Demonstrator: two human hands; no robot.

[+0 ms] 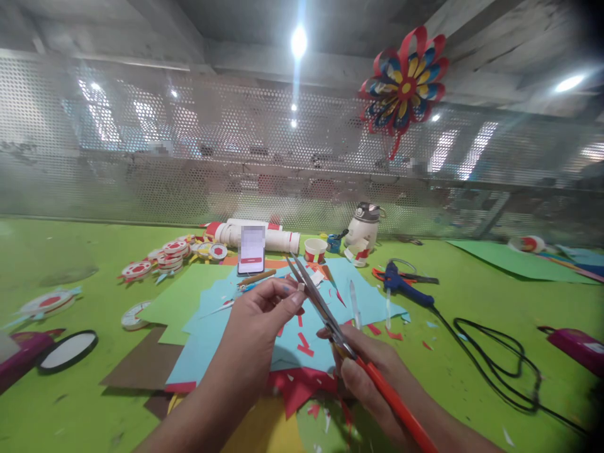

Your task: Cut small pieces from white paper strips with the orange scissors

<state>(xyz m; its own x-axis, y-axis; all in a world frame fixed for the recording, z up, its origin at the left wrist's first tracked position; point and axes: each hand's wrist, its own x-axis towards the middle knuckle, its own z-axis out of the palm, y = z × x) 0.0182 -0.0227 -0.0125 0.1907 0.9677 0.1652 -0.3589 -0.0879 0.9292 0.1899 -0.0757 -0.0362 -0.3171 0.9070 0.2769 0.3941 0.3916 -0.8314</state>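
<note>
Between the thumb and fingers of my left hand [271, 311] is a small white scrap of paper [301, 287]. My right hand [365, 358] grips a pair of scissors [325, 308] with orange-red handles. Their blades point up and away, slightly parted, close beside the white scrap; whether they touch it I cannot tell. Beneath both hands lie light blue paper sheets [207, 352], with red paper strips [304, 346] scattered on them. A red sheet [297, 393] with a jagged edge sticks out below the blue ones.
A phone [251, 251] stands upright behind my hands, near white paper cups [314, 250] and a bottle [364, 226]. A blue glue gun [406, 286] with a black cord [509, 368] lies right. Red-and-white paper discs [172, 255] and a round mirror [68, 351] are left.
</note>
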